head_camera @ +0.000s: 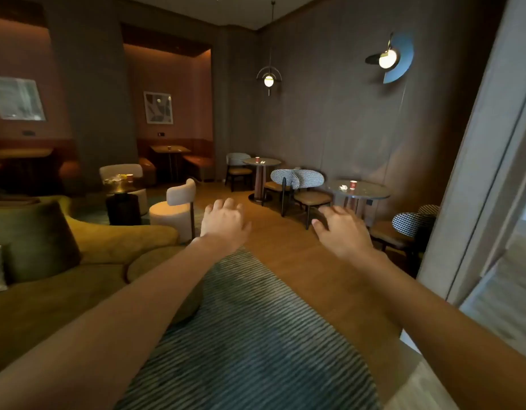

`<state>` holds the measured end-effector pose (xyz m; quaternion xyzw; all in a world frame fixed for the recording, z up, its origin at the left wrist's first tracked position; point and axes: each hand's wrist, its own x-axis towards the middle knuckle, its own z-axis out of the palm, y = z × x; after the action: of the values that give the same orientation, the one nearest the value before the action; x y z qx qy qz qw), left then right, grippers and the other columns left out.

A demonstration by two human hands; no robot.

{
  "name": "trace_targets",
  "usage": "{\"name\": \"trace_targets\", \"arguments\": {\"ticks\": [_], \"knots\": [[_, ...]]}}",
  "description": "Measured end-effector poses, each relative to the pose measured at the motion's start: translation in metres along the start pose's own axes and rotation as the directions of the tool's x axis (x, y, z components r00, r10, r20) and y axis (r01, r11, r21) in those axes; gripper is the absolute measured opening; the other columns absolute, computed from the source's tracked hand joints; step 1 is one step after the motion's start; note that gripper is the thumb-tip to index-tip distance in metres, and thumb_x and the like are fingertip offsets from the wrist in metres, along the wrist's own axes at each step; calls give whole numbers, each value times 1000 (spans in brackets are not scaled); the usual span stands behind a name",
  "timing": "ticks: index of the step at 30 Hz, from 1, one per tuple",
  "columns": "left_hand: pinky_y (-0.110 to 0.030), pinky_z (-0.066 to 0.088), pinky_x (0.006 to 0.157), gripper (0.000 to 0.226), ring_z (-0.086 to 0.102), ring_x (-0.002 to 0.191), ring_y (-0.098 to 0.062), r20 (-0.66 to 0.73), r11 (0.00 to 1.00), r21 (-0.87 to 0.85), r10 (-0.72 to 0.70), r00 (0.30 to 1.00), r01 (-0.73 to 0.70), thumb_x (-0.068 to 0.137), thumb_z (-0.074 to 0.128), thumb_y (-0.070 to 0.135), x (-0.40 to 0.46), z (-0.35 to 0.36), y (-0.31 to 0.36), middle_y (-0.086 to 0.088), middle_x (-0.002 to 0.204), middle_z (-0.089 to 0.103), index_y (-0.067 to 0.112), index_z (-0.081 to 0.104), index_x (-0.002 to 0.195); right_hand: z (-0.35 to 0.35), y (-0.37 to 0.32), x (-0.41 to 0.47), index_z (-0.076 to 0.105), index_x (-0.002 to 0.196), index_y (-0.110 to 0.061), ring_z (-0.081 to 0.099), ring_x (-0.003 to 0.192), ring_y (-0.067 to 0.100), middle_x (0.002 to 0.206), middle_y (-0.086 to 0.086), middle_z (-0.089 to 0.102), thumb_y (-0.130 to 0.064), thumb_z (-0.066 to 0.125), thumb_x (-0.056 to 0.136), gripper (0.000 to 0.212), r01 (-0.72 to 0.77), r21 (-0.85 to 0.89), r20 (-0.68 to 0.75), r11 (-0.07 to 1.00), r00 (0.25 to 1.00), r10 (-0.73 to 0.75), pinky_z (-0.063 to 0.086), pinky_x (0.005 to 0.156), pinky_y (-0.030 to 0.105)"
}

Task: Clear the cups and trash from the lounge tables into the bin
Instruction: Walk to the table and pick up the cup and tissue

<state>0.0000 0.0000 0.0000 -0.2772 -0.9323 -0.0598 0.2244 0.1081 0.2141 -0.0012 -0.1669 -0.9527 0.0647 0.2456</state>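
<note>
Nothing is held by either hand. The left hand [224, 221] is stretched forward palm down, its fingers loosely bent over bare air; the right hand [343, 229] is reached out beside it, fingers spread and relaxed. Both are raised above the wooden floor [285, 247] and the striped rug [255, 335], well apart from every table.

No brand name or writing can be read; the cups are too small and blurred for any print to be made out.

4 red cups are seen. The nearest cup [353, 184] stands on a round grey table [371, 192] by the right wall, just beside a crumpled white scrap [343, 188]. A second cup [257, 159] stands on the round table behind [273, 161], with a pale scrap [262, 163] next to it. A third cup [129, 178] is set on a low brass side table [121, 189] at the left, among a heap of litter [115, 179]. A fourth cup [169, 148] stands on the booth table [170, 149] in the far alcove.

The way to the 2 round tables is partly blocked by houndstooth-backed chairs [297, 179]. A cream chair [178, 205] and a green sofa [63, 261] lie at the left, and a pale wall panel [477, 173] fills the right edge
</note>
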Motion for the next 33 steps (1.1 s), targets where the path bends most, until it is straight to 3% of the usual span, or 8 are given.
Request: {"name": "trace_targets", "arguments": {"ticks": [4,9,19,28,33], "knots": [[-44,31,105,47,37,126,-30,49,1000,1,-19,999,19,96,40,42,66,44,34,-8,138,42,15,42,134,24,53,58,42,140,-19,38,133,27,141,6,47,-42,39,99,47,-4,-46,57,999,998,7,35,107,46],[-45,30,106,49,35,128,-31,97,999,-4,-34,995,34,96,38,44,148,92,67,-7,141,38,16,39,136,54,115,140,45,138,-18,39,132,28,138,8,49,-42,41,98,47,-3,-31,22,1000,1000,4,37,106,46],[-47,25,111,56,27,136,-31,272,999,-41,-7,962,19,95,38,45,273,230,89,-8,149,29,15,33,142,185,201,243,47,135,-17,36,134,27,142,6,46,-44,41,98,47,-93,-19,188,995,978,95,33,107,44],[-46,24,110,54,28,136,-30,173,991,-95,110,979,-95,94,39,47,486,321,104,-7,147,34,19,37,140,243,252,441,53,130,-15,52,117,27,127,9,57,-39,45,96,42,-152,-24,57,988,987,153,48,94,48],[-44,26,110,53,29,136,-27,227,980,-114,187,956,-165,95,41,46,555,391,132,-5,147,35,18,38,139,290,297,492,49,136,-15,45,127,26,135,8,52,-37,44,98,44,-230,-23,66,973,971,231,41,102,45]]}}
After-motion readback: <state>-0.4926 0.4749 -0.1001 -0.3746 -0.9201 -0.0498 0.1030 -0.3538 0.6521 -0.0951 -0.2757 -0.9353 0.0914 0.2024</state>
